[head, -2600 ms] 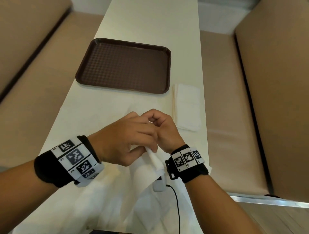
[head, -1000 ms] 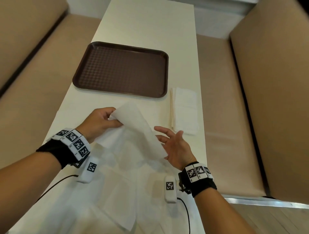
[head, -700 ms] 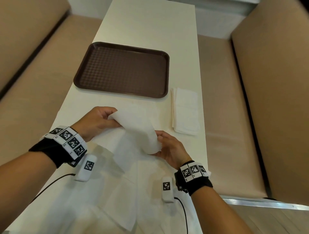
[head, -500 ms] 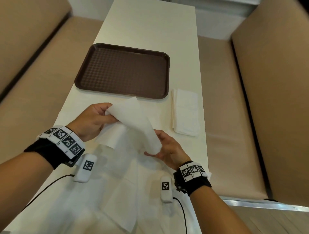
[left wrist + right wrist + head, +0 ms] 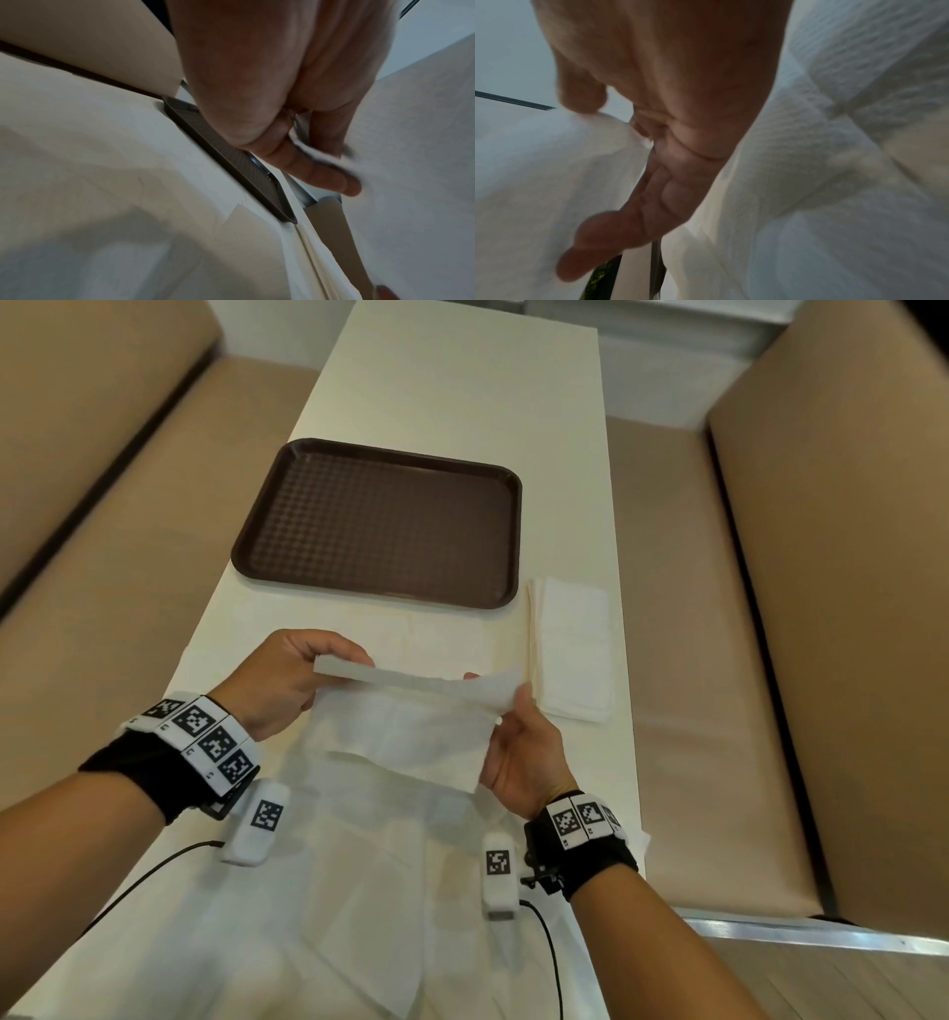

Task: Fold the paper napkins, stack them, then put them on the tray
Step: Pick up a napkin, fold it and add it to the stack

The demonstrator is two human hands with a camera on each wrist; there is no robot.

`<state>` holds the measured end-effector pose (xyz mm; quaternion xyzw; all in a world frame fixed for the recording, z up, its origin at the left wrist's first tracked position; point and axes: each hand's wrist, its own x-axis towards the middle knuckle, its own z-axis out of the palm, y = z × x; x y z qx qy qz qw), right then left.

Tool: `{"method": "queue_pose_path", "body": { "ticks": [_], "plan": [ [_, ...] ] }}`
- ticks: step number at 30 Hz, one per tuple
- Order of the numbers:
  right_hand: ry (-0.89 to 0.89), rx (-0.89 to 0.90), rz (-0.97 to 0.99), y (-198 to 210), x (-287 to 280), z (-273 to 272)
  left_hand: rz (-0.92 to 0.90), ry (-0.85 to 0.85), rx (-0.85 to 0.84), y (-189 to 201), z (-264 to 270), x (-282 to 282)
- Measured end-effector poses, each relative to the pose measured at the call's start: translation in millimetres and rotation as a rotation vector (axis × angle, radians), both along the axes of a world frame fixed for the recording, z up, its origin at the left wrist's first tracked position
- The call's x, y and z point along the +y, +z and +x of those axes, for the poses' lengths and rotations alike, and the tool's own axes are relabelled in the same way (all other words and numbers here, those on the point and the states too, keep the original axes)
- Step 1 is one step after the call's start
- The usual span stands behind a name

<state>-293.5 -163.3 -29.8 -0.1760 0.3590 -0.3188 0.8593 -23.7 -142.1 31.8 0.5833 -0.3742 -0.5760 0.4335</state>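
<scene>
Now both hands, left (image 5: 287, 680) and right (image 5: 521, 757), pinch the napkin (image 5: 411, 721), stretched flat between them, no longer drooping.

We count one brown tray (image 5: 377, 526) near the table's (image 5: 462, 377) middle and one stack of folded napkins (image 5: 572, 649) at its right edge. One napkin (image 5: 411, 726) is held up by two hands, left hand (image 5: 280, 680) and right hand (image 5: 524, 757). Loose unfolded napkins (image 5: 359, 891) overlap at the near edge; we cannot count them. Two benches (image 5: 102, 557) flank the table.
</scene>
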Motion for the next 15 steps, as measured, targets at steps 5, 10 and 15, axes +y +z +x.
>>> {"method": "queue_pose_path", "body": {
  "ticks": [5, 10, 15],
  "plan": [
    [-0.009, 0.032, -0.117, -6, -1, -6, 0.004, -0.035, -0.03, 0, 1, 3],
    [-0.006, 0.293, -0.371, -10, -8, -2, 0.054, -0.128, -0.099, -7, 9, 4],
    [0.009, 0.369, -0.48, -5, -13, -7, 0.116, -0.16, -0.124, -12, 15, 8]
  ]
}}
